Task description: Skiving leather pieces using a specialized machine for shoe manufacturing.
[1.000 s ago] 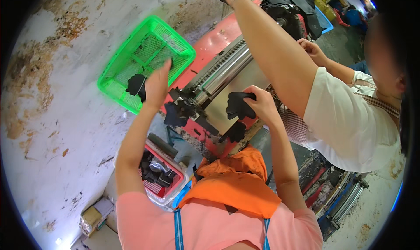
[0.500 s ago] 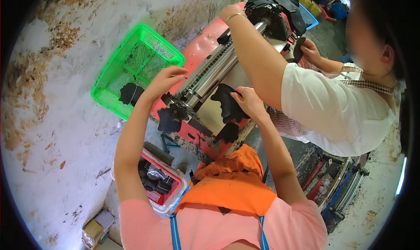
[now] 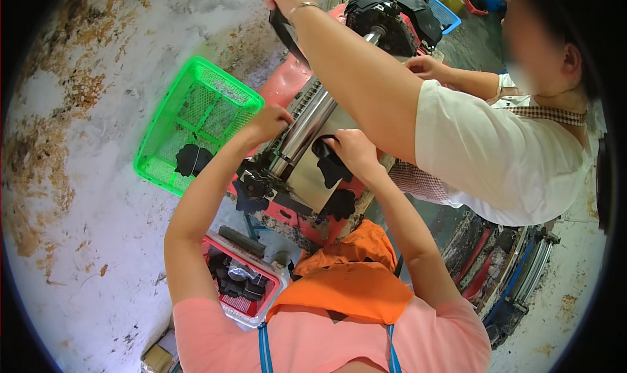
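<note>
My right hand point(image 3: 354, 152) grips a black, wavy-edged flat piece point(image 3: 332, 167) over the metal plate point(image 3: 313, 183) of a roller machine. The piece is bent up at my fingers and lies close to the shiny roller point(image 3: 304, 131). On the roller's other side, my left hand point(image 3: 269, 123) is closed with its fingertips curled down by the comb-like strip point(image 3: 302, 103); what they hold, if anything, is hidden. More black pieces lie at the machine's near end, one at the left corner point(image 3: 251, 195) and one at the right point(image 3: 340, 204).
A green basket point(image 3: 145, 152) with a tied black bundle point(image 3: 193, 159) stands left. Beside me on the right, a co-worker's arm point(image 3: 366, 66) reaches across the machine, its hand holding a dark strip point(image 3: 287, 36). Below left sits a red-and-white bin point(image 3: 277, 288) of black pieces.
My left hand has moved from above the basket's edge to the roller, its fingers curling. My right hand has shifted slightly left with the black piece. The co-worker's near arm has swung left, lifting a strip.
</note>
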Demonstrator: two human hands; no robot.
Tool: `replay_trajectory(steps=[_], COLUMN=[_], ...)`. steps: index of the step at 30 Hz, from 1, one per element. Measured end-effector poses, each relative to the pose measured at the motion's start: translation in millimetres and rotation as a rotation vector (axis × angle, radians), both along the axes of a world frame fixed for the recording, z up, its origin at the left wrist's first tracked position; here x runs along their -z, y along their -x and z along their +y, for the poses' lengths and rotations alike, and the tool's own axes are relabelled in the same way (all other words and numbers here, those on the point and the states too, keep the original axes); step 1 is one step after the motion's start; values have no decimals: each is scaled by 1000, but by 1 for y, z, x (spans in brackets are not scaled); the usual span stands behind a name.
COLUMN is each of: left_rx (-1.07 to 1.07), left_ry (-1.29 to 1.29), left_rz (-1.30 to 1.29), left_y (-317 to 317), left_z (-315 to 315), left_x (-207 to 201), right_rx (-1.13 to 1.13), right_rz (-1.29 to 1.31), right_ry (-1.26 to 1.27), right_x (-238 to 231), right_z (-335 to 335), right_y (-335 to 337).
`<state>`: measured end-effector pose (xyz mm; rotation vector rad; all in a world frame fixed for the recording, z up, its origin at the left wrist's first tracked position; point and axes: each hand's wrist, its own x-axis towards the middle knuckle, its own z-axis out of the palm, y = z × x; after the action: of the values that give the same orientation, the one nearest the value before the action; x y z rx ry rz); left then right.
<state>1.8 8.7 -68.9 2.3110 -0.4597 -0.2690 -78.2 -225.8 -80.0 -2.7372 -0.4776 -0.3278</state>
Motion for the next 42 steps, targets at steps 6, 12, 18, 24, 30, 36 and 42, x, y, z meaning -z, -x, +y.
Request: replay_trajectory(steps=[6,12,18,24,30,36,42], left_rx=[-27,285,199,-155,-237,76,-90], left_ry=[228,-259,-224,546,95,107,282], left_rz=[245,-353,13,689,-131,299,514], left_y=[16,20,1,-4,-6,10,4], left_z=[-15,-15,-6,-1,15,-4,-2], left_x=[-27,-56,2,9,-18,-2,-11], right_rx=[41,-25,143,195,55,127,-94], right_rz=[-51,-142,173,419,423,459,332], right_ry=[-141,-204,53,-316,-314,-50,-308], right_x=[-35,-38,-25,-30,-31,-39,-28], right_z=[9,4,11,-2,-13,11,-11], right_y=[7,12,6,13,21,3,19])
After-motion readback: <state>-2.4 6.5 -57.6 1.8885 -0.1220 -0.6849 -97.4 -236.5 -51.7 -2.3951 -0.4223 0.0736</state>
